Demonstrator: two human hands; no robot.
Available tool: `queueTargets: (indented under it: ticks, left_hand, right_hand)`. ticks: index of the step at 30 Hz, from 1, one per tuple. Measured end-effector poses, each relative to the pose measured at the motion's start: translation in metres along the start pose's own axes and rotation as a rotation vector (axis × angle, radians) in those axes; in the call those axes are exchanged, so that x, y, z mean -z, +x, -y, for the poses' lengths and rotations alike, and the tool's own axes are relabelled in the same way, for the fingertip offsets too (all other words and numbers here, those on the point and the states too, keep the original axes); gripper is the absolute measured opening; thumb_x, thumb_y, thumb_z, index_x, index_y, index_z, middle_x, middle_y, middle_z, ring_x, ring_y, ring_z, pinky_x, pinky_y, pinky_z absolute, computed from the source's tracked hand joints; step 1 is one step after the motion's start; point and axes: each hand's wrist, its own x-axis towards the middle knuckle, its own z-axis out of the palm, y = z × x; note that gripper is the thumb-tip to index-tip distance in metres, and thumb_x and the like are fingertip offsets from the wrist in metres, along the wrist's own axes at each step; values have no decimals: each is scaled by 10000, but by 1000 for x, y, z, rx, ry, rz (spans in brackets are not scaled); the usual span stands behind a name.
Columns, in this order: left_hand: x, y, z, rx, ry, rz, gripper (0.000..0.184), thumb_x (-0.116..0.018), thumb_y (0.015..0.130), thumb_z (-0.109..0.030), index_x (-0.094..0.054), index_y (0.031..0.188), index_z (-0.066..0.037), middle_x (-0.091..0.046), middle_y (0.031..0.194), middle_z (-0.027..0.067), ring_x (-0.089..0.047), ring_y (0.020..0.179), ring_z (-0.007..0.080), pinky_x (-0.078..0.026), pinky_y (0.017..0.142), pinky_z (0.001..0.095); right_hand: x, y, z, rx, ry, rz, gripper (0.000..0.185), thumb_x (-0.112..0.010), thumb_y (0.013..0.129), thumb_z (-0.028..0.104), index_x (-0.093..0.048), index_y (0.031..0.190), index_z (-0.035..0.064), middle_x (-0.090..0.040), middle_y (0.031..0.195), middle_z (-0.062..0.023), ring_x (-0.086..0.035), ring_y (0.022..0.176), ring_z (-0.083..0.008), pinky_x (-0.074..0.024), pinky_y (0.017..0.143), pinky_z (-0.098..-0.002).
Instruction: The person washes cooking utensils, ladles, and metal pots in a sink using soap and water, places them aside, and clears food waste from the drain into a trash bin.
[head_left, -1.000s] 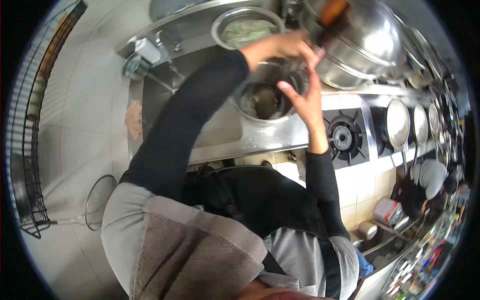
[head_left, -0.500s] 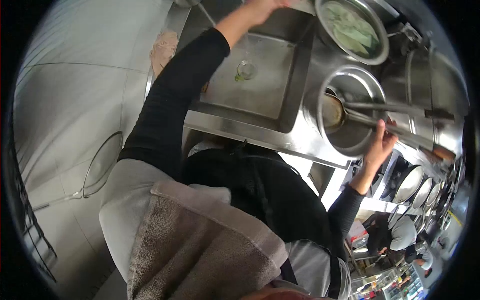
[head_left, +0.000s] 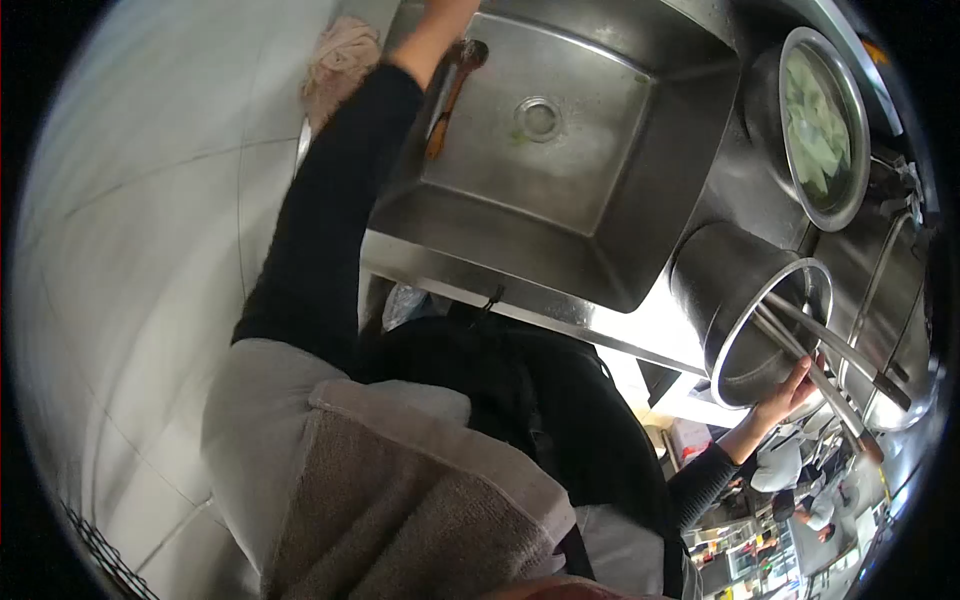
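Note:
My right hand (head_left: 788, 392) is closed on the long handle of a ladle (head_left: 818, 378), beside the rim of a deep steel pot (head_left: 720, 285). A second long metal handle (head_left: 850, 350) leans out of the same pot; the lower ends of both are hidden inside. My left forearm (head_left: 440, 40) reaches over the sink's left side, and the hand lies beyond the top edge of the view. Below it in the steel sink (head_left: 500, 165) lies a brown, long-handled wooden tool (head_left: 452, 105) with a dark round head.
A steel bowl (head_left: 858, 190) of pale green leaves stands behind the pot. Crumpled beige cloth (head_left: 345, 60) rests at the sink's left edge. Large steel vessels (head_left: 880, 270) stand at the right. Farther off, other people (head_left: 780, 465) are in the kitchen.
My view has shifted, so sink and pot appear lower and farther right. My left hand has gone out of the top of the view. The brown tool now shows fully in the sink.

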Motion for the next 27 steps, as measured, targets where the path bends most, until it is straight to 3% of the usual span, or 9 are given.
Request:
queueTargets:
  ticks: [1, 2, 4, 5, 7, 12, 16, 18, 27]
  left_hand:
    - [18, -8, 109, 255, 231, 232, 364, -550, 957, -389, -686, 935, -52, -678, 888, 65, -632, 818, 182, -494, 712, 349]
    - [26, -45, 183, 439, 177, 318, 436, -496, 969, -443, -661, 823, -67, -647, 782, 74, -584, 730, 188, -442, 629, 383]
    - [51, -117, 252, 950, 297, 431, 623, -502, 962, -463, -433, 1386, -12, -501, 1355, 175, -505, 1205, 280, -433, 938, 374]
    - [73, -142, 247, 987, 270, 539, 702, -530, 956, -428, -312, 1478, -12, -365, 1485, 199, -382, 1347, 327, -337, 1082, 409]
    - [72, -181, 310, 760, 654, 359, 636, -531, 965, -351, -322, 1466, -19, -381, 1471, 210, -396, 1331, 356, -344, 1080, 434]
    - [68, -202, 343, 597, 1091, 672, 477, -479, 993, -232, -380, 1411, -25, -532, 1261, 249, -546, 1130, 363, -461, 937, 452]
    - [42, -172, 281, 866, 933, 756, 369, -461, 1009, -229, -451, 1307, -12, -603, 1035, 211, -616, 888, 338, -480, 755, 479]
    - [38, -150, 295, 622, 915, 644, 323, -446, 1017, -223, -491, 1239, 8, -613, 967, 187, -620, 784, 331, -470, 697, 472]
    - [15, -1, 241, 347, 924, 513, 230, -625, 888, -170, -629, 955, 50, -650, 887, 157, -625, 691, 236, -482, 590, 400]
  right_hand:
    - [-1, 0, 1, -6, -13, -14, 507, -564, 992, 272, -420, 1368, -36, -498, 1352, -160, -465, 1235, -216, -309, 1088, -358]
    - [-2, -1, 2, -11, -26, -30, 512, -561, 993, 276, -418, 1370, -39, -498, 1352, -159, -463, 1235, -214, -305, 1088, -355]
    - [4, -1, -1, -10, -62, -28, 516, -552, 998, 283, -417, 1374, -43, -488, 1363, -157, -454, 1241, -213, -295, 1091, -351]
    - [2, -1, -3, -8, -74, -29, 518, -547, 1000, 287, -416, 1377, -44, -483, 1368, -157, -450, 1245, -213, -290, 1092, -350]
    - [-1, -4, 3, -58, -118, -63, 518, -538, 1003, 285, -415, 1386, -41, -467, 1381, -159, -432, 1262, -213, -282, 1100, -351]
    - [7, 0, -10, -56, -157, -77, 514, -526, 1007, 303, -430, 1381, -36, -464, 1380, -157, -415, 1277, -209, -267, 1112, -357]
    - [-3, -5, 4, -75, -136, -71, 518, -532, 1003, 318, -431, 1383, -20, -471, 1367, -148, -427, 1256, -205, -275, 1103, -347]
    - [0, -6, -1, -105, -60, -59, 516, -533, 1003, 319, -429, 1384, -14, -474, 1358, -144, -435, 1242, -205, -297, 1088, -343]
    - [-12, -9, 18, -144, 104, -27, 514, -563, 994, 297, -399, 1360, -25, -499, 1295, -146, -477, 1178, -205, -345, 1055, -329]
